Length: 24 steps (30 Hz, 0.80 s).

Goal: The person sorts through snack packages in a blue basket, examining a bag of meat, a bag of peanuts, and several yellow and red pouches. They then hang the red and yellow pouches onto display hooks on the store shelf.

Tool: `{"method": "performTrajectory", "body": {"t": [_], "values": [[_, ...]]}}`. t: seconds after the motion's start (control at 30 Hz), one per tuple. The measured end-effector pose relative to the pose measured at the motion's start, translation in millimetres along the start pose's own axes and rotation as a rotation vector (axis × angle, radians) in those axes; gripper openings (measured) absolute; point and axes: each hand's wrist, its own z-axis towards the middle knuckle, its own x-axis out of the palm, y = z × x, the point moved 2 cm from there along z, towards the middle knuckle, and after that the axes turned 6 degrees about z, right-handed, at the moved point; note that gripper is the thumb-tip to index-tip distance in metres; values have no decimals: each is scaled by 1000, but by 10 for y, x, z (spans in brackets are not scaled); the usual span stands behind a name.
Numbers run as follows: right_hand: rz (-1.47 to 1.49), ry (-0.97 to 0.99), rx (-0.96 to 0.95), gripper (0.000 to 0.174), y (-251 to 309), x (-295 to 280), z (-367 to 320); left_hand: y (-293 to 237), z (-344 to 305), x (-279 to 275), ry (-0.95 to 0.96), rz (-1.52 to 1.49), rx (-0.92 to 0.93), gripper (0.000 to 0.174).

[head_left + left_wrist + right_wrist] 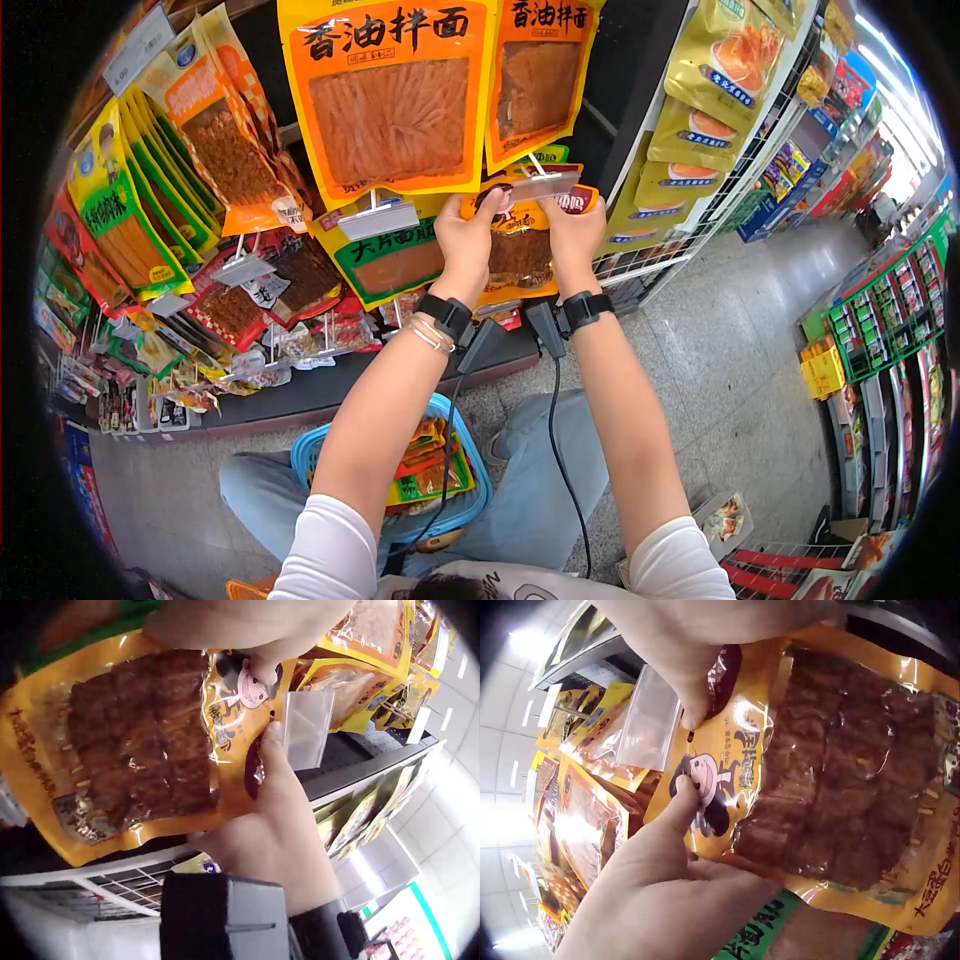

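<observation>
An orange snack bag (pixel 519 262) with a clear window over dark brown slabs hangs before a shelf rack, beneath a price tag holder (pixel 545 187). My left hand (pixel 468 245) grips its upper left corner, thumb on the front. At the upper right corner my right hand (pixel 575 240) pinches it likewise. In the left wrist view, the right thumb presses beside a cartoon face on the bag (pixel 142 742). The right wrist view shows both thumbs on the printed top of the bag (pixel 825 765), close to the clear tag holder (pixel 651 720). Fingers behind the bag are hidden.
Large orange noodle bags (pixel 390 100) hang just above my hands. A green-banded bag (pixel 390 262) is at the left, gold packets (pixel 690 140) at the right. A blue basket (pixel 480 490) holding several bags stands on the floor between my legs. Cables run from both wrists.
</observation>
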Motion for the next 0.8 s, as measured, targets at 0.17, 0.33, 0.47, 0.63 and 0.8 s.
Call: {"method": "performTrajectory", "body": {"t": [0.17,0.33,0.47,0.63,0.8], "values": [[22,-5,-27,47,-92,18,44,121,110,-23,6,33,25,30],[54,-2,-35,45,-113,35,56,53,86,15,5,-16,5,30],[98,-1,-66,43,-112,68,51,101,157,5,-20,13,-11,28],[10,-31,-166,42,-249,155,87,295,316,-27,-8,-52,-2,22],[-101,-32,-114,48,-368,139,38,373,268,-167,-99,74,-50,23]]}}
